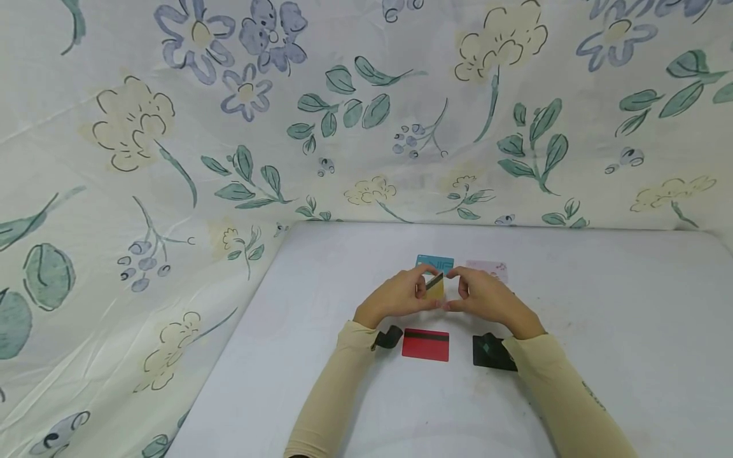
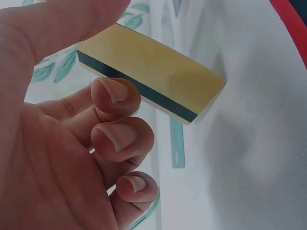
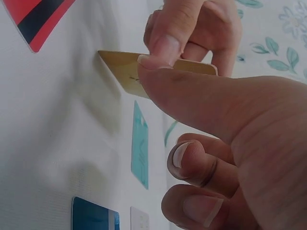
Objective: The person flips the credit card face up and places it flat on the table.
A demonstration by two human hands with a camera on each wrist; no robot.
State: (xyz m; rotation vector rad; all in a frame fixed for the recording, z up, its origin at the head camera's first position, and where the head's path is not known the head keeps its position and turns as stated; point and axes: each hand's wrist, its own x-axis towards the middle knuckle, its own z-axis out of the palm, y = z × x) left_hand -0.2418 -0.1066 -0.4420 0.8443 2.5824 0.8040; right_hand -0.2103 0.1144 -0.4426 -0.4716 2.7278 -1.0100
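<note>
Gold card (image 1: 435,289) is held up, tilted, btwn the two hands over the white table (image 1: 601,286) — can't tell if its low corner touches the cloth. One face is plain gold w/ a dk stripe along a long edge; stripe slants in the head view. L hand (image 1: 403,292) pinches one end, thumb against it. R hand (image 1: 487,296) is just beside: thumb & bent fingers apart, loosely curved; can't tell if the thumb touches.

Blue card (image 1: 433,259) has big pale lettering, too small to read for sure; print on the R sleeve (image 1: 558,381) is illegible too. Black card (image 1: 489,353) bears a greenish emblem. Red card (image 1: 425,350) has a dk stripe; pink card (image 1: 495,268) lies right of the blue.

R wrist view adds the gold card's other face — small dk mark, unreadable — plus a dk-blue card (image 3: 93,215) the head view doesn't clearly show.
</note>
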